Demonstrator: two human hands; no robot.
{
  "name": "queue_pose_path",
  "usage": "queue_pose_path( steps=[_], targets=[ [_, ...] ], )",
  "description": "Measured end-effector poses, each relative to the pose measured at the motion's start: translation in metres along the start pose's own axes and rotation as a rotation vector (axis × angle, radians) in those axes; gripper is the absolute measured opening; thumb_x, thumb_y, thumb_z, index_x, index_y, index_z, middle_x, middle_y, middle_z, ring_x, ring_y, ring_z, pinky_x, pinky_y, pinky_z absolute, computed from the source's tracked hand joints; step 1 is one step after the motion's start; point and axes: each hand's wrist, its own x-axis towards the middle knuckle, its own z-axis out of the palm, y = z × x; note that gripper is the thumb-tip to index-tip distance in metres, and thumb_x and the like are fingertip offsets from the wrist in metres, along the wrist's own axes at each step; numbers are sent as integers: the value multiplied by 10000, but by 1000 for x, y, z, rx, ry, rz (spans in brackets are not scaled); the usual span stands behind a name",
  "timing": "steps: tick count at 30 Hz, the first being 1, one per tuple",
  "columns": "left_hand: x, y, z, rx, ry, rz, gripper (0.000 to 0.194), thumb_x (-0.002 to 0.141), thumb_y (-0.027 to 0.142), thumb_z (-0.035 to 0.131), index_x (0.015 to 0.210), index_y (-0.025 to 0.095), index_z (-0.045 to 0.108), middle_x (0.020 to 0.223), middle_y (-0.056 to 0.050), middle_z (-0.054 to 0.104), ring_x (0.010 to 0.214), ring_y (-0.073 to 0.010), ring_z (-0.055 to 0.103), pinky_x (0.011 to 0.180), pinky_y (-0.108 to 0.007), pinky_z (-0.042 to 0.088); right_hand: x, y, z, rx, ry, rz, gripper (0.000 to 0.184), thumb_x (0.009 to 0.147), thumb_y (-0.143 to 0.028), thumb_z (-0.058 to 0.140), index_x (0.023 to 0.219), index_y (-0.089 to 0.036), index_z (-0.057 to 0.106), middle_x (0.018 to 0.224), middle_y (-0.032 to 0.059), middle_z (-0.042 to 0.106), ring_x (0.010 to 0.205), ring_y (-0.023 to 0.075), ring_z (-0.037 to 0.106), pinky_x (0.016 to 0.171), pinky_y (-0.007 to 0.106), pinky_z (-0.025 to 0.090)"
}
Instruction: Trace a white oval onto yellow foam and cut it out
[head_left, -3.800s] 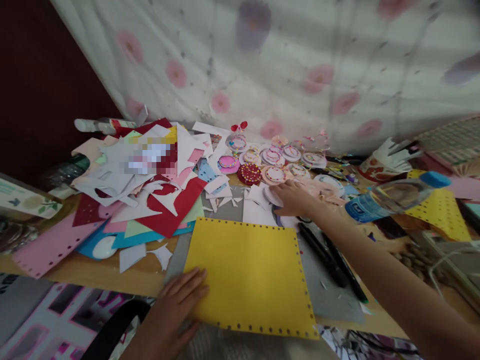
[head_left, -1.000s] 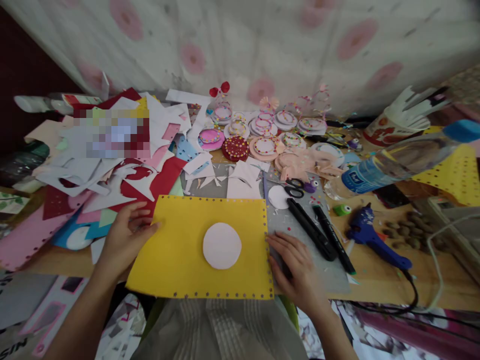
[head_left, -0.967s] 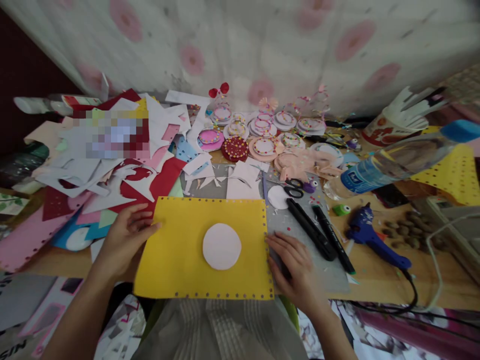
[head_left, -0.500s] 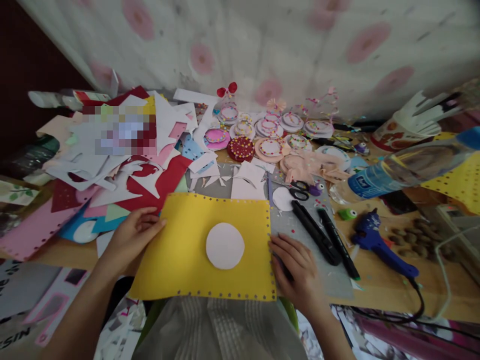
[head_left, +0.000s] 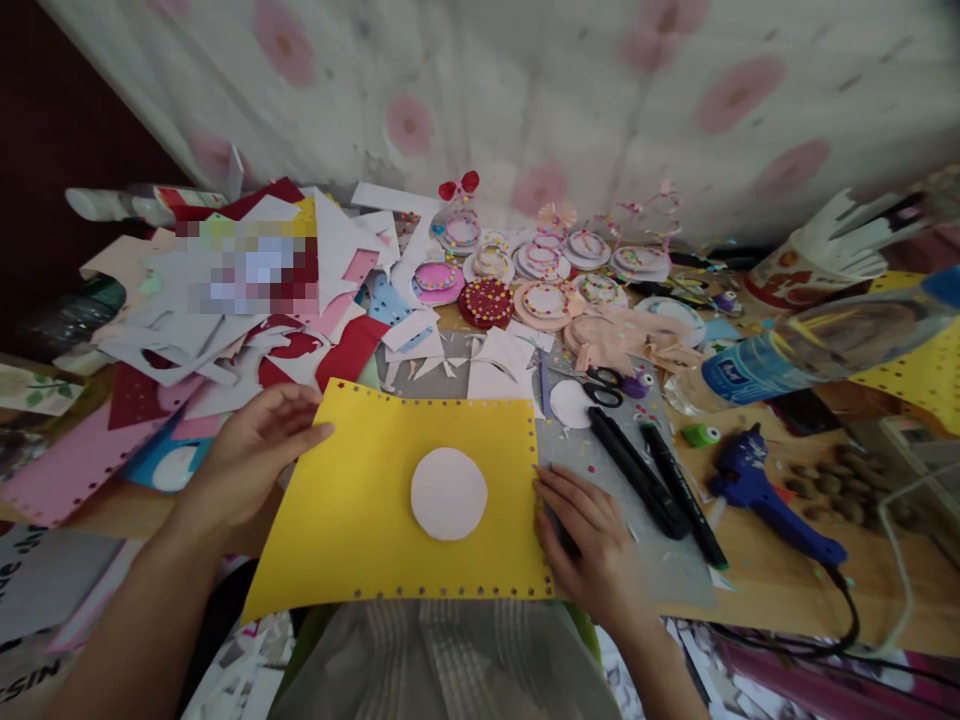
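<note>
Versus 3.8 s ago: pale round disc (head_left: 448,494) now lies on yellow sheet (head_left: 337,520), where only bare yellow showed; right hand (head_left: 589,540), then reaching into the white scraps, is back at the sheet's right edge. Versus half a second ago: sheet's left end bowed more, its lower left corner swung further out. Left hand (head_left: 259,450) pinches the left edge near the upper corner, thumb on the face, fingers behind, gap closed down to the sheet's thickness. Right hand loosely curled, fingertips touching the right edge; cannot tell whether it grips or merely steadies. Sheet sits at the near side of the work surface, before the person's lap, partly over grey mat (head_left: 679,575); flatter at right, curving at left. Small star-shaped holes run along top, right and bottom edges. Disc plain, slightly uneven in outline, right of the sheet's middle.
</note>
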Motion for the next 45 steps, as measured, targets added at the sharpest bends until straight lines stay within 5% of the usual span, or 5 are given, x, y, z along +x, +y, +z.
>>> queue_pose_path(
  steps=[9,12,15,23,45],
  targets=[
    [17,11,-10,721,185,513,331,851,251,600,1163,166,529,1192,-79,578,1139,-239,547,1038,-459,428,9,-10,8,-245,-231,-15,518,949,-191,402,1463,-150,349,1492,60,428,1403,255,321,1085,456,283],
    [6,6,13,949,20,711,473,853,310,620,1274,165,462,1349,-122,483,1309,-284,401,1120,-507,322,11,-12,9,-256,-225,-10,520,949,-197,397,1465,-152,349,1497,56,419,1404,245,322,1096,438,264],
    [-12,-15,49,918,-352,702,665,741,396,723,1307,193,441,1451,-151,388,1358,-349,342,1091,-536,368,11,-11,8,-239,-225,-14,530,951,-214,402,1474,-161,338,1496,62,420,1407,242,320,1096,440,267],
    [-44,-46,106,747,-582,757,716,755,349,731,1361,190,384,1431,-176,445,1351,-307,390,1097,-514,386,11,-8,7,-194,-234,-5,502,951,-245,421,1446,-164,389,1482,71,442,1409,241,318,1091,447,283],
    [-36,-34,85,780,-861,1048,452,952,125,396,1402,149,442,1498,-95,425,1435,-219,283,1169,-427,308,13,-7,4,-175,-225,7,480,945,-244,446,1416,-154,424,1482,55,443,1399,230,330,1096,439,276]
  ],
)
